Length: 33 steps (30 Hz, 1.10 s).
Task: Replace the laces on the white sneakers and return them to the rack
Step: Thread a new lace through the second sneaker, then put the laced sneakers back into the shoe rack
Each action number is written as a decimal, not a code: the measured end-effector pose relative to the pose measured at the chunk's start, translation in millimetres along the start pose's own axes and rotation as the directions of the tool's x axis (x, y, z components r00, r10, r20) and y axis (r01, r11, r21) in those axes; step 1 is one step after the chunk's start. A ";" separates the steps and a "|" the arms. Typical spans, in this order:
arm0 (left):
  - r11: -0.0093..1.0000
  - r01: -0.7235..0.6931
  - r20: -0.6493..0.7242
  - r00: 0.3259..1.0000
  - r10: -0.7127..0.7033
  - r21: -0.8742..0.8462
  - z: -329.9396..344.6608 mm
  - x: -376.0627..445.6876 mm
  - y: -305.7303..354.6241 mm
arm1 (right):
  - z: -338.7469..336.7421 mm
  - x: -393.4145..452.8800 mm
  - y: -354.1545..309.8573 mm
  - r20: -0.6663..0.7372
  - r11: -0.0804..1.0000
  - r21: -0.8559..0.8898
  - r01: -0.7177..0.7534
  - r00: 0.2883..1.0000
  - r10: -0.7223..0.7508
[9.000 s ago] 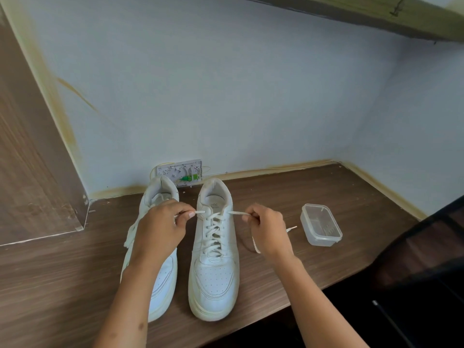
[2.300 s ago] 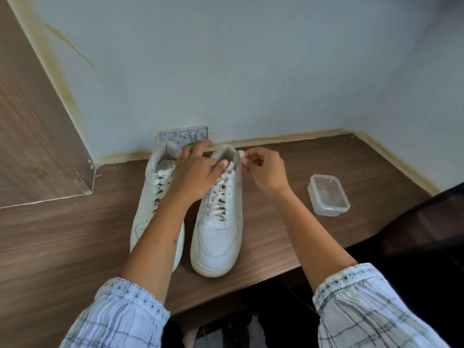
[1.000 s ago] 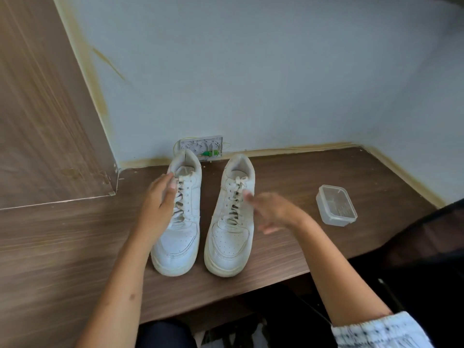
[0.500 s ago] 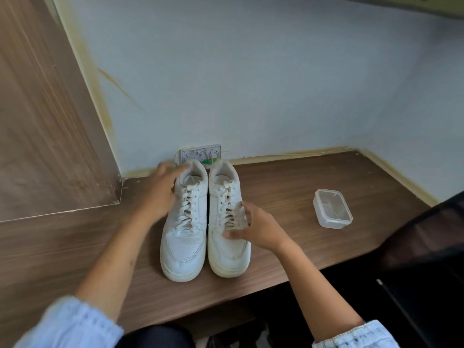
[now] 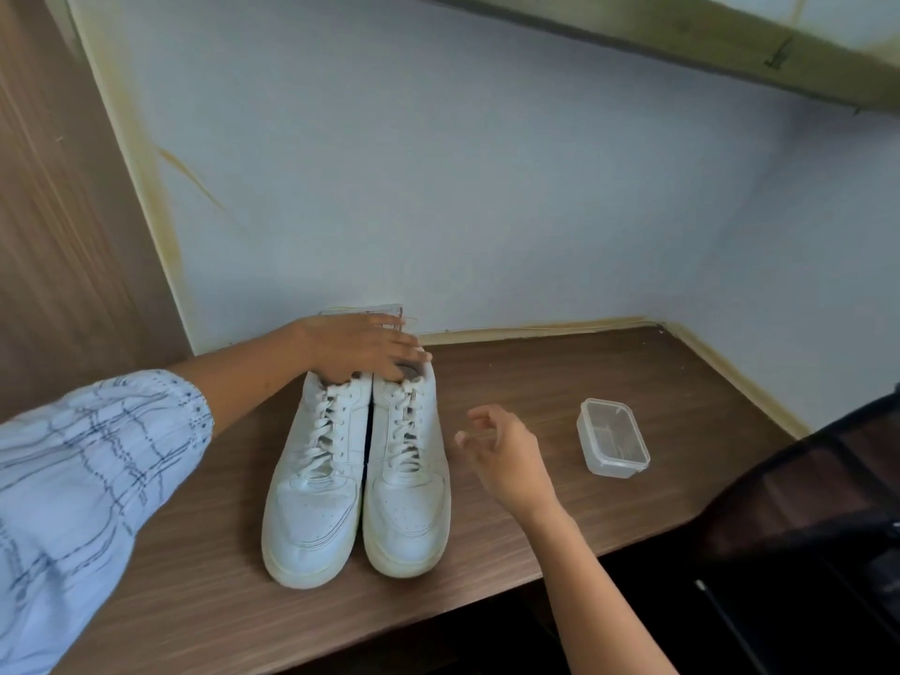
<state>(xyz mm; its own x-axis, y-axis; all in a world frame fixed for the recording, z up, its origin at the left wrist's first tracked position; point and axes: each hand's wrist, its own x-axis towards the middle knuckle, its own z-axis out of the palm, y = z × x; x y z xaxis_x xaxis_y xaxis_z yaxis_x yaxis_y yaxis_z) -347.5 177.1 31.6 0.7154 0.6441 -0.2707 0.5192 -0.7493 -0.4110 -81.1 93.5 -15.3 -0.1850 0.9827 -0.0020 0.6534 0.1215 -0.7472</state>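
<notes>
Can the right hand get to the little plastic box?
Probably yes. The right hand hangs open beside the box, with only bare table between them.

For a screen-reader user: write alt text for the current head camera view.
Two laced white sneakers stand side by side, touching, on a wooden desk, toes toward the camera. The left hand reaches across both heel openings, while the right hand hovers beside them, holding nothing. A clear plastic container sits to the right, against a pale wall.

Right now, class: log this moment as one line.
left hand: reaching over both sneakers' heels | right hand: free | white sneakers: laced, paired
</notes>
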 end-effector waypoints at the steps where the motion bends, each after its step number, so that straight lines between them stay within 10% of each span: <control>1: 1.000 -0.027 -0.079 0.997 0.027 0.007 6.7 -1.8 0.4 | -0.6 -0.1 0.1 -0.003 1.000 0.002 0.004 1.000 -0.004; 4: 0.989 -0.011 -0.292 0.955 0.055 0.149 16.1 -6.7 3.9 | -6.2 -0.7 1.0 -0.025 1.000 0.023 0.000 1.000 0.000; 9: 0.953 0.251 -0.025 0.968 -0.251 0.171 -1.0 -27.1 36.6 | -20.1 -7.1 2.3 -0.107 0.997 0.072 0.003 0.994 0.004; 13: 0.767 0.641 0.169 0.758 -0.630 -0.013 -20.0 -36.3 89.0 | -23.6 -19.5 -5.7 -0.163 0.997 0.079 0.002 0.987 0.011; 18: 0.240 0.889 0.444 0.410 -0.797 -0.390 -37.6 -22.4 152.4 | -15.0 -50.4 -22.3 0.102 0.998 0.017 -0.063 0.993 0.061; 22: 0.025 0.826 0.531 0.385 -0.755 -0.563 -38.9 -11.9 177.8 | -3.6 -72.8 -26.8 0.338 0.977 0.160 -0.144 0.938 0.083; 27: 0.017 0.550 0.263 0.426 -0.866 -0.835 -24.8 -30.1 196.9 | 0.2 -70.5 -22.6 0.375 0.910 0.366 -0.197 0.926 0.050; 33: -0.030 0.024 0.034 0.232 -0.972 -0.999 4.1 -52.1 229.5 | 21.5 -71.0 -7.1 0.257 0.969 0.247 0.016 0.963 -0.081</control>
<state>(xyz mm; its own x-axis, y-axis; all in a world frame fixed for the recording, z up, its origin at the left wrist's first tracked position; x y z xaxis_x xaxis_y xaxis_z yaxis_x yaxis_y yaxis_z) -267.5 -27.8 -52.2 -0.3546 0.8833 0.3067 0.4688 -0.1158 0.8757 -88.3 19.8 -24.2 -0.4201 0.9005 -0.1120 0.4490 0.0990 -0.8880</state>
